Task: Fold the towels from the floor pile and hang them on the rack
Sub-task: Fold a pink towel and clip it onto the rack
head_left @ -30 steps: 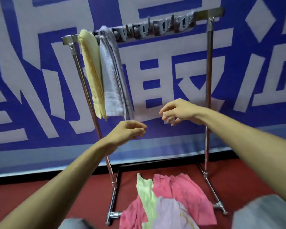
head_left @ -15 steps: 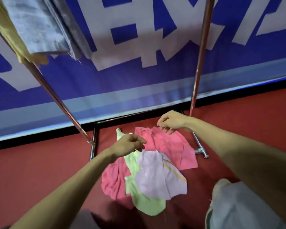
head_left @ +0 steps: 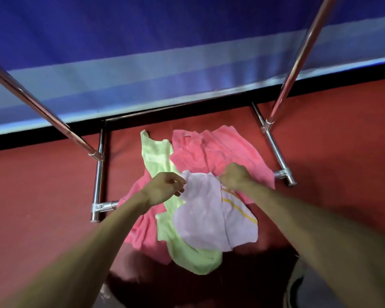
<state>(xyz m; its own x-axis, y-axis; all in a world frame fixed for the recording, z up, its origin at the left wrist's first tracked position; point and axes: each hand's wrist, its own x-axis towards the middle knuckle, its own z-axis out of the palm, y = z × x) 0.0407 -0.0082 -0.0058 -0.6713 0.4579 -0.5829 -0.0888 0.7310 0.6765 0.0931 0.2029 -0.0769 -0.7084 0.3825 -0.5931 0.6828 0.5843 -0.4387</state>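
Note:
A pile of towels lies on the red floor between the rack's feet. A lilac towel (head_left: 206, 215) with a yellow stripe is on top, over a light green towel (head_left: 158, 158) and a pink towel (head_left: 211, 150). My left hand (head_left: 165, 188) is at the lilac towel's top left corner, fingers curled and pinching at its edge. My right hand (head_left: 233, 177) is closed on the lilac towel's top right corner. The rack (head_left: 298, 54) shows only its two slanted chrome posts and base bars; its top bar and hung towels are out of frame.
The rack's chrome base feet (head_left: 98, 185) flank the pile left and right. A blue and white banner wall (head_left: 165, 52) stands right behind the rack. Red floor (head_left: 36, 196) spreads to both sides. A grey shoe shows at the bottom right.
The view has tilted down from the rack's top bar to the floor pile. Both hands have dropped from chest height to the lilac towel's top corners and closed there.

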